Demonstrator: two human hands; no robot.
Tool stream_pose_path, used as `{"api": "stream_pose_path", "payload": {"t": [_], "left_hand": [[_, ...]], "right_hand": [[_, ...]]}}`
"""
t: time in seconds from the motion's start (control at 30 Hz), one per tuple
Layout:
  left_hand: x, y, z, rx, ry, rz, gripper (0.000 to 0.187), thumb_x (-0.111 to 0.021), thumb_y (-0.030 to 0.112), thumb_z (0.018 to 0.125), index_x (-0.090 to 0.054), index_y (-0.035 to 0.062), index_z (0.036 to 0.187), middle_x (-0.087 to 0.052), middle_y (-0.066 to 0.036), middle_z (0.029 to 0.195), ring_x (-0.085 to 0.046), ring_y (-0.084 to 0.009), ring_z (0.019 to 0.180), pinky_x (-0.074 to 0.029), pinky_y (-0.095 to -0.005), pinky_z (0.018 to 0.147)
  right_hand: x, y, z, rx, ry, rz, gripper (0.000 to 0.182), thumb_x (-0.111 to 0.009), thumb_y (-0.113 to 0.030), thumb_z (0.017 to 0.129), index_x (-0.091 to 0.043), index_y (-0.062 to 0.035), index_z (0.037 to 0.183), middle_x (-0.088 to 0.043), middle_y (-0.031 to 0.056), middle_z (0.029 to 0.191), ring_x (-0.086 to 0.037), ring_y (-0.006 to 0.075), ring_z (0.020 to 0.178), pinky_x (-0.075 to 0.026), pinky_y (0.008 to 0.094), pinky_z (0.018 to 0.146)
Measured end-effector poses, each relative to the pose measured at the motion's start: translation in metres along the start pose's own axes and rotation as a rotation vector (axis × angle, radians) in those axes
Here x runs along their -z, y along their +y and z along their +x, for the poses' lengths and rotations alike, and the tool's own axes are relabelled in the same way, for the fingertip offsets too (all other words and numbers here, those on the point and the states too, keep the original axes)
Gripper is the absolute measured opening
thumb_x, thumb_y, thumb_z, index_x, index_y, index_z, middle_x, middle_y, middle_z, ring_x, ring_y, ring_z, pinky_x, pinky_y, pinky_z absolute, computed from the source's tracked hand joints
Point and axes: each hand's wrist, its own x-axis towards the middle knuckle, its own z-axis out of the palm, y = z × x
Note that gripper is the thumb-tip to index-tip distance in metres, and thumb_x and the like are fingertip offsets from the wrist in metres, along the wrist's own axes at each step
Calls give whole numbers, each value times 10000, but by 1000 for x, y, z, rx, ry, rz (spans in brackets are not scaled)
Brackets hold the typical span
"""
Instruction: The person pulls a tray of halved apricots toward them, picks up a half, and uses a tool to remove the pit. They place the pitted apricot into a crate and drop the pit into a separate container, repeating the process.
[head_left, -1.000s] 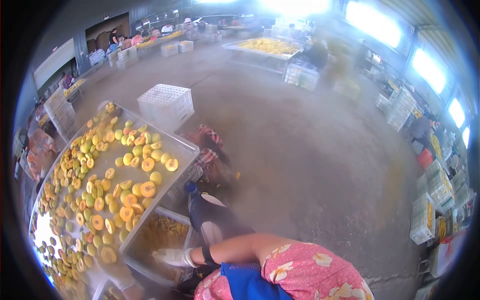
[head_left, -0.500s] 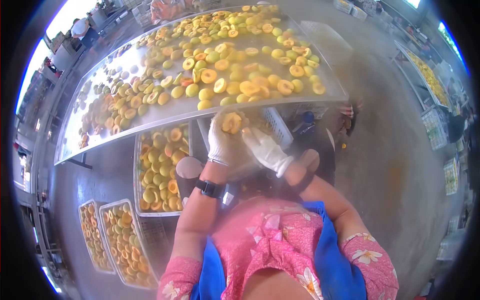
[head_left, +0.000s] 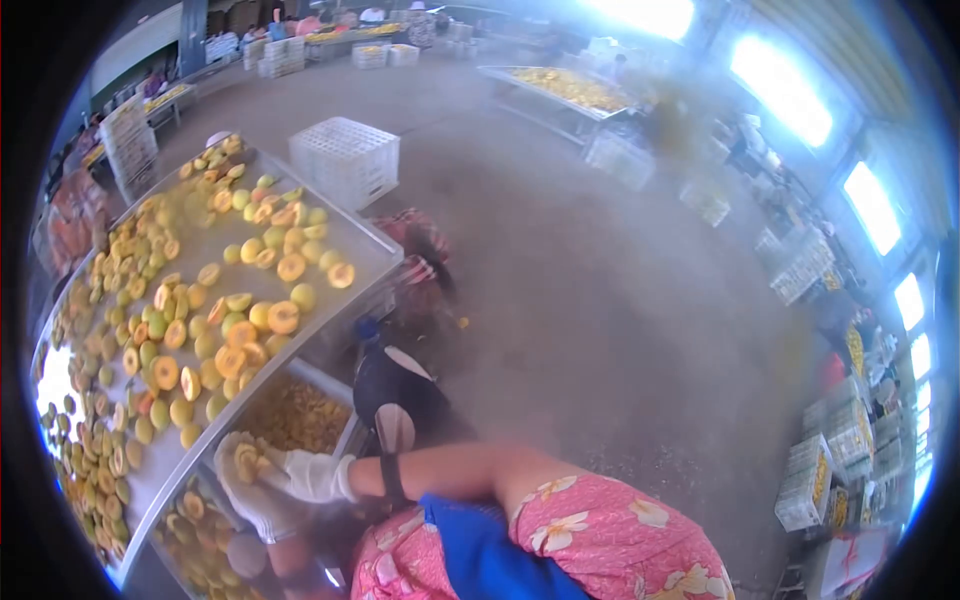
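Observation:
Both of my hands wear white gloves and meet at the lower left, just beyond the table's near edge. In my left hand (head_left: 245, 490) is a halved yellow peach (head_left: 252, 462), with the fingers closed around it. My right hand (head_left: 312, 476) is closed, its fingertips against the fruit; whatever they grip is hidden. Below and beyond the hands, a crate (head_left: 340, 388) holds many small orange-brown pieces. Halved peaches with orange flesh and yellow-green skin (head_left: 283, 318) lie spread over the metal table (head_left: 365, 250).
A crate of fruit (head_left: 195, 510) stands under the table's near edge. An upturned white crate (head_left: 345, 160) sits on the floor past the far corner. A person's checkered clothing (head_left: 415, 240) shows beside the table. Another fruit-covered table (head_left: 570, 88) and stacked crates (head_left: 815, 480) stand farther off.
My view has swung to the right, so the table and both hands now appear farther left. The peach half stays in my left hand, and my right fingers are closer against it.

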Motion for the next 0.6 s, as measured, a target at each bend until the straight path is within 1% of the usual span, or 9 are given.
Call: {"api": "stream_pose_path", "payload": {"t": [0.07, 0.1, 0.13, 0.2, 0.27, 0.33, 0.37, 0.47, 0.6], "left_hand": [[-12, 12, 1, 165, 35, -339, 337, -496, 315, 1019, -595, 26, 1163, -638, -85, 1070, -594, -198, 1003, -489, -342, 920], [-21, 21, -2, 178, 117, -319, 340, -486, 350, 1031, -600, 39, 1109, -631, -67, 1023, -593, -182, 948, -503, -327, 867], [-20, 24, 0, 184, 117, -321, 340, -486, 350, 1031, -600, 39, 1109, -631, -67, 1023, -593, -182, 948, -503, -327, 867], [-19, 31, 4, 296, 150, -293, 302, -483, 336, 1035, -589, 54, 1051, -612, -49, 977, -587, -163, 892, -514, -310, 804], [-23, 31, 5, 297, 190, -326, 291, -486, 345, 1034, -572, 67, 1019, -593, -33, 943, -576, -149, 846, -517, -297, 763], [-17, 21, 8, 260, 130, -289, 304, -490, 366, 1032, -569, 72, 1033, -590, -26, 945, -574, -141, 844, -517, -294, 770], [-26, 22, 6, 259, 268, -272, 327, -491, 390, 1029, -569, 74, 1058, -596, -24, 958, -574, -137, 838, -520, -293, 769], [-17, 7, 13, 329, 204, -442, 356, -487, 409, 1028, -576, 71, 1094, -599, -23, 981, -571, -129, 863, -516, -291, 793], [-7, -4, 19, 337, 140, -485, 393, -486, 423, 1026, -580, 59, 1143, -608, -35, 1023, -574, -137, 914, -510, -296, 838]], "right_hand": [[13, -17, -6, 73, -107, -417, 528, -267, -268, 1055, -285, 35, 1487, -323, 144, 1538, -301, 220, 1430, -228, 334, 1194], [1, 22, 9, 168, -69, -44, 520, -225, -245, 1055, -294, 41, 1484, -329, 156, 1538, -324, 244, 1420, -235, 342, 1193], [0, 22, 8, 162, -67, -45, 520, -225, -245, 1055, -294, 41, 1484, -329, 156, 1538, -324, 244, 1420, -235, 342, 1193], [0, 21, 4, 75, -127, -83, 514, -220, -234, 1054, -307, 47, 1475, -343, 155, 1532, -333, 248, 1416, -248, 351, 1187], [0, 18, 8, 77, -124, -49, 503, -264, -256, 1058, -333, 19, 1474, -379, 144, 1518, -357, 244, 1405, -272, 347, 1172], [0, 9, 6, -37, -56, -206, 495, -334, -303, 1055, -365, -38, 1472, -419, 129, 1495, -387, 240, 1386, -304, 344, 1144], [3, 4, 7, -101, -40, -168, 505, -381, -354, 1046, -382, -74, 1466, -466, 152, 1451, -449, 282, 1339, -361, 365, 1090], [8, -12, 7, -163, -34, -215, 504, -375, -366, 1049, -385, -75, 1460, -502, 199, 1401, -503, 342, 1272, -398, 396, 1044], [19, -44, 4, -263, -114, -238, 485, -372, -351, 1049, -395, -73, 1446, -524, 228, 1355, -549, 393, 1192, -430, 421, 999]]}}
